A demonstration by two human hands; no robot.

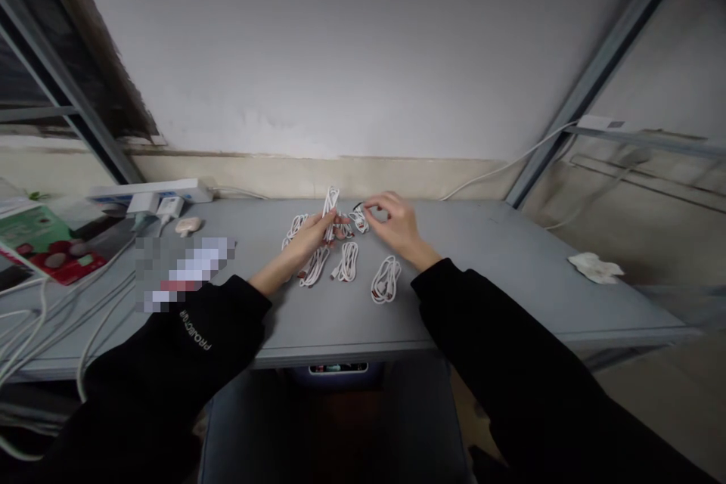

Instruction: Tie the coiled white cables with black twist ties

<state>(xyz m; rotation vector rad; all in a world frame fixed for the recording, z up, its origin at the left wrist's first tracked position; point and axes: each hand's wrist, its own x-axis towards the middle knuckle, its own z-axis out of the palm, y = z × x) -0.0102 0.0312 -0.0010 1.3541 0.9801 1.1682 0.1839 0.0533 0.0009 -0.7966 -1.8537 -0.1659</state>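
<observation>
My left hand (313, 234) is closed on a coiled white cable (330, 200), held upright above the desk. My right hand (397, 223) is just to the right, thumb and forefinger brought together in a pinch. Anything between those fingertips is too small to make out. Beside them lies another white cable bundle (359, 221), with a thin black strip (357, 206) at its top. More coiled white cables lie around my hands: one bundle (314, 268) below my left hand, one (347, 262) in the middle and one (386, 280) nearer my right forearm. My left hand partly covers a further bundle (295, 227).
A white power strip (193, 189) with plugged-in chargers lies at the back left, a small pale case (188, 225) beside it. Loose cords and a green-and-red box (57, 242) occupy the left end. Crumpled white tissue (595, 268) lies right. Metal posts and a wall border the desk (488, 272).
</observation>
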